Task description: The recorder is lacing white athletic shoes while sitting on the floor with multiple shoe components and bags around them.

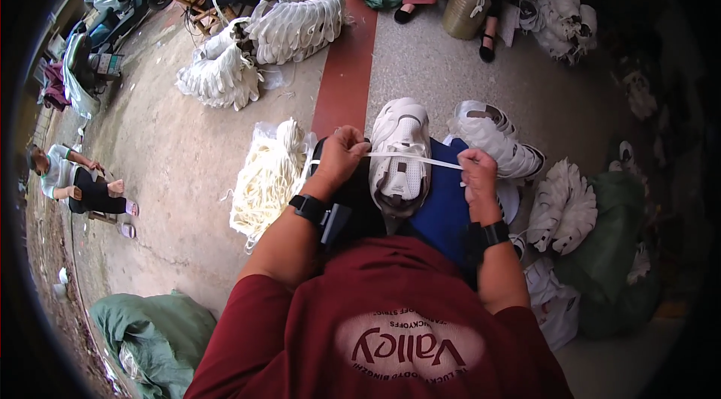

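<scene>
Head view: a white shoe upper (400, 162) rests on the person's lap, over dark blue cloth (443, 211), toe end pointing away from the body. It serves as the landmark here.

A flat white lace (417, 159) runs taut across the top of the shoe upper, from one side to the other. The left hand (342, 155) sits just left of the shoe upper, fingers curled into a fist around the lace's left end. The right hand (477, 172) sits just right of the shoe upper, fingers pinched closed on the lace's right end. Each wrist wears 1 black band.

Left of the shoe upper, just past the left hand, a heap of loose white laces (270, 173) lies on the concrete floor (188, 143). Right of the shoe upper, beyond the right hand, another white upper (496, 140) lies on its side, and farther right a fanned stack of white uppers (562, 207) leans against a green sack (623, 249).

Well beyond the shoe upper, 2 long bundled rows of white uppers (293, 23) lie on the floor, beside a red painted stripe (347, 68). Past them other people sit working, seen only in part. Far left of the shoe upper a person (75, 181) sits low on the ground. Below and left of the shoe upper, near the person's red shirt (375, 324), lies a crumpled green sheet (150, 331).
</scene>
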Demonstrator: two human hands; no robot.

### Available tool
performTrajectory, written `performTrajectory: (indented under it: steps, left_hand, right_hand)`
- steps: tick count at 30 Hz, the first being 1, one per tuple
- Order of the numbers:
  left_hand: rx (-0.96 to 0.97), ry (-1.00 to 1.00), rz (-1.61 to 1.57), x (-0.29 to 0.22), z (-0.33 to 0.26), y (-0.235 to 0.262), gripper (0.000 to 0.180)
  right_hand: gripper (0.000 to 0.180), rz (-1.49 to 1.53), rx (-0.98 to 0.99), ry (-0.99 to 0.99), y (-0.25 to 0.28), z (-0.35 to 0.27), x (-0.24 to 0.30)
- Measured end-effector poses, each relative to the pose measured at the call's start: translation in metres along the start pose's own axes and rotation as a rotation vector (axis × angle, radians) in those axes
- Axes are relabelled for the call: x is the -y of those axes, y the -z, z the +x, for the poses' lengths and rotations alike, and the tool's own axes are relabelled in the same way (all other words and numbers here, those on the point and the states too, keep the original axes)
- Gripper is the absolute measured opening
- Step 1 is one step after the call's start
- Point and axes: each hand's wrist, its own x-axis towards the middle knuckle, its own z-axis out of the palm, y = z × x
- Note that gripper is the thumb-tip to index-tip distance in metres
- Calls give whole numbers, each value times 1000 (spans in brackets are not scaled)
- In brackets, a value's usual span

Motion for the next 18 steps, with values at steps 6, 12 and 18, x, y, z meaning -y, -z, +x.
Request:
performTrajectory:
  steps: [6, 12, 18]
  left_hand:
    - [-184, -15, 112, 8, -23, 55, 16]
    - [-9, -114, 671, -39, -31, 32, 20]
    - [104, -394, 562, -51, -15, -19, 21]
  right_hand:
    - [7, -77, -33, -1, 62, 1, -4]
    - [19, -1166, 116, 500, 14, -19, 26]
    - [27, -982, 386, 674, -62, -23, 22]
